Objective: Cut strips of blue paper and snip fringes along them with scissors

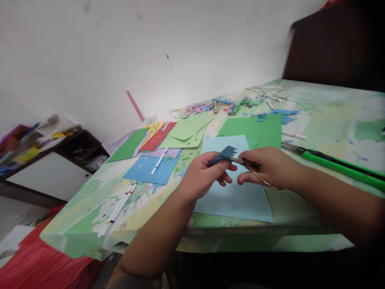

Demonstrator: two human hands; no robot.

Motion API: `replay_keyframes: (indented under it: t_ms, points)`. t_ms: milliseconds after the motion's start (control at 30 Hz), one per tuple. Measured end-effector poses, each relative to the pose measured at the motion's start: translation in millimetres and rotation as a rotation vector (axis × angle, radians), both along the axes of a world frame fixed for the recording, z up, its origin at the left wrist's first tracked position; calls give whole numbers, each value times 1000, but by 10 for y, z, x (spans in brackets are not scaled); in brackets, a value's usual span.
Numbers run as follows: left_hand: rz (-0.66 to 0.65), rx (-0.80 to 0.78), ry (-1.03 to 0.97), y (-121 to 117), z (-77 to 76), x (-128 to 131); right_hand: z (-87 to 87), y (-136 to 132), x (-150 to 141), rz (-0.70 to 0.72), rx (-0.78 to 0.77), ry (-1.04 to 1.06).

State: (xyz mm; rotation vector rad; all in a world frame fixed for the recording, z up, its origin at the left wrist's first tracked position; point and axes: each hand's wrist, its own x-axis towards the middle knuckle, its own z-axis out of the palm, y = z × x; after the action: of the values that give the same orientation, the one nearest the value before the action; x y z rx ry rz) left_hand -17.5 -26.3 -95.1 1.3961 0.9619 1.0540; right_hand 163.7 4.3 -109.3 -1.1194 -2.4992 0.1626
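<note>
My left hand [204,172] pinches a small dark blue piece of paper [226,153] whose far edge is cut into a jagged fringe. My right hand [267,166] grips a pair of scissors [254,168] with gold-coloured handles. The blades point left and meet the blue paper close to my left fingertips; how far apart they are is hard to see. Below both hands lies a light blue sheet [234,200], partly over a green sheet [255,127].
Left are a blue sheet [144,170], a red sheet [159,138], light green sheets [186,134] and white markers [118,208]. Paper scraps and rolled pieces [231,107] line the back. A green cutter [339,166] lies right. A cabinet [51,172] stands left.
</note>
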Motion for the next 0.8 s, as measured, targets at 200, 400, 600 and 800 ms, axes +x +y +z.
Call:
replay_keyframes:
  t_ms: [200,400,600,800]
  points:
    - [104,41,54,28,-1,4,46,-8,-13,-29,-89,-28]
    - [148,69,136,23,4,7,50,-54,-25,31,-131,-21]
    - [129,67,218,-12,37,26,11,-33,-4,83,-147,10]
    - [94,55,200,-7,38,9,-50,-16,-17,97,-105,36]
